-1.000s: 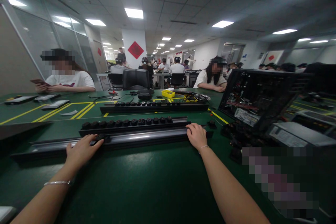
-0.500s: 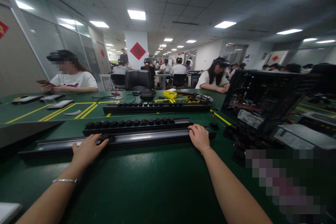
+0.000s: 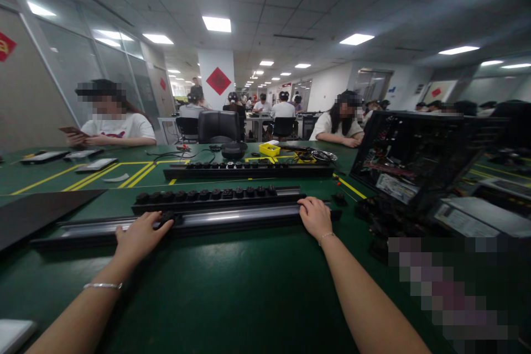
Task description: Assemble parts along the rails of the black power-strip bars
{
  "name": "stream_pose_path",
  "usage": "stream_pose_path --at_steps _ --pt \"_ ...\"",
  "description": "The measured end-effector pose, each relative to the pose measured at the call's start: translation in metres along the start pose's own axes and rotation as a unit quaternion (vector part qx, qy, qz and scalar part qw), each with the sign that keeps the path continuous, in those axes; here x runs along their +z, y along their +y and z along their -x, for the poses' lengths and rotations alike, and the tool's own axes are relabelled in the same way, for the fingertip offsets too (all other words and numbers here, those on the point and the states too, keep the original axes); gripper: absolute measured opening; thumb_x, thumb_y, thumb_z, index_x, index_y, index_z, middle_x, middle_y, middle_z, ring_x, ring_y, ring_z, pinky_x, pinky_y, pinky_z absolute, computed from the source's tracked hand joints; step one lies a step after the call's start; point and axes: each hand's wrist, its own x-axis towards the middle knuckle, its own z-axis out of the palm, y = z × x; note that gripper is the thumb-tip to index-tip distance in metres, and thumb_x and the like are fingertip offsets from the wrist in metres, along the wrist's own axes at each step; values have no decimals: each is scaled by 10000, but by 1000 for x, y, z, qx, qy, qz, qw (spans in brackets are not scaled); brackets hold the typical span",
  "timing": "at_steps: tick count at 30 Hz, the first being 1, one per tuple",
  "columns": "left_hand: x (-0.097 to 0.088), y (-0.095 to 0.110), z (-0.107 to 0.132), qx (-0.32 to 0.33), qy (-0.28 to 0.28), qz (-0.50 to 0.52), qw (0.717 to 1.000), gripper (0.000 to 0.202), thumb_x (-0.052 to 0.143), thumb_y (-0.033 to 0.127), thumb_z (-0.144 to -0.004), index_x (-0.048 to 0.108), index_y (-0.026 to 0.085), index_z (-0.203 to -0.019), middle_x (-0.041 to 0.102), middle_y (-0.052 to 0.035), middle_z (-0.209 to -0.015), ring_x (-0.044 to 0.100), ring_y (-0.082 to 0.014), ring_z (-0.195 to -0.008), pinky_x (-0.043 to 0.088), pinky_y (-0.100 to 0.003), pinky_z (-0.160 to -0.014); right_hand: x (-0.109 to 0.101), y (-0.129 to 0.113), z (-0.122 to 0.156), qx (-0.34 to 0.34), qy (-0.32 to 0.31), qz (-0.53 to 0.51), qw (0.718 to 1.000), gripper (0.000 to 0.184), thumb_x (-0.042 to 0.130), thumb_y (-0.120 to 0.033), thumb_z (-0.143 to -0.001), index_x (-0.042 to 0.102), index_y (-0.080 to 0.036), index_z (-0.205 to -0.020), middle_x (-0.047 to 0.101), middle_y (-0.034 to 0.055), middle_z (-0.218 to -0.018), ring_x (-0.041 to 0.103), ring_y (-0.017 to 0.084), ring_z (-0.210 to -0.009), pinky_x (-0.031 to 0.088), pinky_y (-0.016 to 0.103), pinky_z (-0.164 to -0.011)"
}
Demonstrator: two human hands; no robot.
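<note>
A long black metal rail [image 3: 232,215] lies across the green table [image 3: 232,293] in front of me. My left hand [image 3: 139,237] rests on the rail's left half, its fingers pinching a small black socket module [image 3: 166,217] in the channel. My right hand [image 3: 315,217] is curled over the rail near its right end. Behind it lies a second black strip [image 3: 215,197] with a row of several round sockets. A third such strip [image 3: 249,169] lies farther back.
An open black computer case [image 3: 410,155] stands at the right. A flat black panel [image 3: 37,211] lies at the left. A yellow box [image 3: 269,149], cables and trays sit farther back. Other people sit at the table's far side and at desks beyond.
Both hands stay on the rail, almost still. The view has shifted slightly, so the black panel at the left shows more.
</note>
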Motion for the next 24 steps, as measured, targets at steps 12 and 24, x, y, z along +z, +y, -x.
stream_pose_path --at_steps 12,24 --pt "1 -4 -1 11 -10 -4 1000 575 299 565 -774 491 231 -1200 465 -126 -1307 393 -353 -1192 167 -685 -935 -1 0 0 -1 -3 10 1000 293 376 -266 -823 617 -270 -990 565 31 -1065 461 187 -1018 328 342 -841" --pt "7 -14 -5 35 -14 -14 999 580 304 585 -764 514 242 -1181 439 -108 -1334 380 -359 -1202 198 -686 -924 -1 0 0 2 -1 16 1000 284 392 -260 -816 618 -274 -987 567 31 -1067 469 187 -1004 332 334 -832"
